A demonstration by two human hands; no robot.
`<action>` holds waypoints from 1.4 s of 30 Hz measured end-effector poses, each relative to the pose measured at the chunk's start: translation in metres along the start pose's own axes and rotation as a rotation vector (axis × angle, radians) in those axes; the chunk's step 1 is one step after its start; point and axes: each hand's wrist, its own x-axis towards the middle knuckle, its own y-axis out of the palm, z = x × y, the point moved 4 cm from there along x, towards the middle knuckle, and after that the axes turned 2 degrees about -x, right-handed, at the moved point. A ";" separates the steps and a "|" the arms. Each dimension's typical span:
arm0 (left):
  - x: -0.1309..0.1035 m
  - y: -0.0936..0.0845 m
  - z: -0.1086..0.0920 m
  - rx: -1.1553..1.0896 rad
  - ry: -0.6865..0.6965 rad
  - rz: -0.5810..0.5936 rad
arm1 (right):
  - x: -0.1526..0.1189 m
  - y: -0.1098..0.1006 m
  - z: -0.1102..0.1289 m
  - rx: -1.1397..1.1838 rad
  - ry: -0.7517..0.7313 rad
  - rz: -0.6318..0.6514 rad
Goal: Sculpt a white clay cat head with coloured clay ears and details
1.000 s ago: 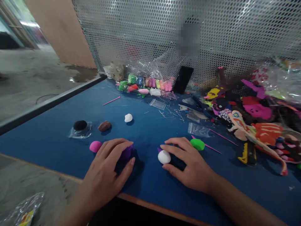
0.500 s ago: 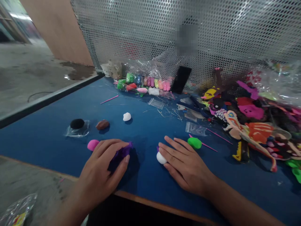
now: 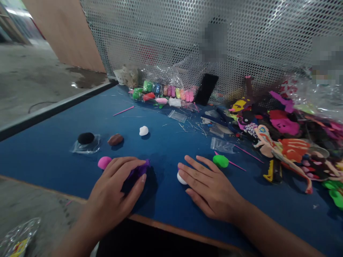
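Here, in the lower middle of the frame, the white ball (image 3: 181, 178) shows just left of my right hand (image 3: 213, 191), the nearer one, whose outstretched fingers partly cover it. Lower left, my left hand (image 3: 115, 192) curls its fingers round the purple piece (image 3: 144, 166).

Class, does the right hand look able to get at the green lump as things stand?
Probably yes: the green lump lies just beside the right hand, with nothing visible between them.

A perforated metal panel (image 3: 160, 32) backs the blue table (image 3: 66, 125), with grey floor (image 3: 24, 71) at left.
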 end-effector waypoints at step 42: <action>-0.005 0.000 0.006 0.055 -0.192 -0.048 | -0.010 -0.009 -0.014 0.101 0.259 -0.340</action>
